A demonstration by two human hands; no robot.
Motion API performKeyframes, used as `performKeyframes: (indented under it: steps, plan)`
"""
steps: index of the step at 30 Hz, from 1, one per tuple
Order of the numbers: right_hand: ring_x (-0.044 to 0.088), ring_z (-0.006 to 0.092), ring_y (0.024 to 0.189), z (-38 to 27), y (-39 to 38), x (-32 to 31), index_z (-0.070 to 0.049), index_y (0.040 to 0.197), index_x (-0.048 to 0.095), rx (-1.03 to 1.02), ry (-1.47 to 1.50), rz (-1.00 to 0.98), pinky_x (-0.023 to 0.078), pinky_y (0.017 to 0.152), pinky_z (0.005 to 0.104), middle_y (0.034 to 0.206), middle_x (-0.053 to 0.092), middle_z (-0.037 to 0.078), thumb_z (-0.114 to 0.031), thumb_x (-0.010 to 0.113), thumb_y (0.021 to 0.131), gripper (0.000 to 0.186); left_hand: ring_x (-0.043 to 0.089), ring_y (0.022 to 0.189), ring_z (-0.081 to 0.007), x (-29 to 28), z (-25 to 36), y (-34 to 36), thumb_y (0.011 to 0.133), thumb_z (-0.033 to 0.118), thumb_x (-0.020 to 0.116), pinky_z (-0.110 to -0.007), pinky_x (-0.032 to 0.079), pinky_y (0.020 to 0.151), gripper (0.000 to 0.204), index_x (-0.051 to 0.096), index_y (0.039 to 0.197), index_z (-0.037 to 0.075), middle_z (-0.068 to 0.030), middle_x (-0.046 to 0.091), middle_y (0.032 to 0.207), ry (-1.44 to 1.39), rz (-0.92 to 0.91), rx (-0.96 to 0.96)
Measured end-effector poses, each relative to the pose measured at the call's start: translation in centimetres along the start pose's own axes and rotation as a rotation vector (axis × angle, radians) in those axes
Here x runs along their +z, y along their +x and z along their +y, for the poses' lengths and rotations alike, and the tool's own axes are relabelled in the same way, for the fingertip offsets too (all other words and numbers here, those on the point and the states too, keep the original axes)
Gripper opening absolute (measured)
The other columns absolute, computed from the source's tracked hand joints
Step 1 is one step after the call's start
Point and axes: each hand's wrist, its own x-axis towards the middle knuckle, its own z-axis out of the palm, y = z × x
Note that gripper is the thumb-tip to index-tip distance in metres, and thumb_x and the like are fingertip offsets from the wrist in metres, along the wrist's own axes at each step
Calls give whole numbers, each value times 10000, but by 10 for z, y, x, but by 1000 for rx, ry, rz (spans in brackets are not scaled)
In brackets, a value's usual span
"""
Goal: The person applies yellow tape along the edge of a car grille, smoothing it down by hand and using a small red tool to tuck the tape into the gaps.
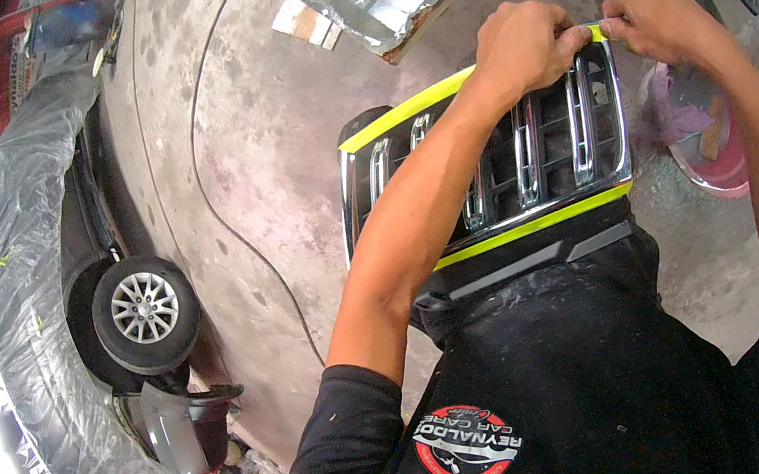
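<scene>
Masking at the corner of a vehicle grille, seen from above. The black-and-chrome grille [523,151] lies in front of the person, just beyond the hem of the black shirt [571,345]; what supports it from beneath is hidden. Upper yellow tape [408,109] follows its far edge, and lower yellow tape [540,223] follows the near edge. The left hand [524,47] pinches the upper strip near the far right corner, thumb on top. The right hand [661,18], fingers curled, is closed at the strip's end and appears to pinch it too, though the exact contact is partly covered.

Possible faults: uneven pull between the two hands could stretch or tear the strip, or draw it off line at the corner. Dust on the edge, if present, could weaken adhesion and let the end lift. Pressing down on one corner could tilt the grille should its support be narrow. To the right, the pink basin [733,170] on the floor [330,185] stands beneath the right forearm's side; a loose sticky end dropped there could pick up residue and no longer hold
</scene>
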Motion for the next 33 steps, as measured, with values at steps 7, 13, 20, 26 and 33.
performKeyframes:
  steps: [7,13,20,26,33]
  plan:
    - [645,407,792,-19,-12,-10,-2,855,692,34,-39,29,495,732,476,788,656,224,-231,645,869,235,644,765,-410,-3,10,-9,863,382,627,-478,513,723,335,738,853,67,-207,663,762,7,89,-45]
    - [651,410,823,-34,-15,-16,-8,879,704,5,82,-33,507,751,470,807,667,223,-255,636,875,256,629,752,-426,-25,13,-31,899,366,594,-500,493,720,346,723,831,52,-222,647,754,-2,105,-101]
    - [656,404,871,-29,3,-4,4,943,701,3,129,-112,501,777,467,893,673,235,-269,631,875,290,651,778,-413,-27,-3,-32,878,392,620,-488,503,736,363,731,858,47,-229,664,783,-82,41,-131]
    - [643,401,879,-23,7,7,5,942,694,-48,147,-109,490,784,462,897,668,230,-253,630,870,276,671,775,-379,-15,-14,-28,777,519,696,-447,527,754,456,762,904,86,-204,684,789,-114,27,-119]
    - [620,385,776,-11,4,16,29,884,637,-105,181,-84,458,692,440,792,607,243,-230,567,910,270,663,741,-381,-14,-8,-18,771,597,676,-446,533,737,511,770,817,97,-182,666,696,-78,-15,-173]
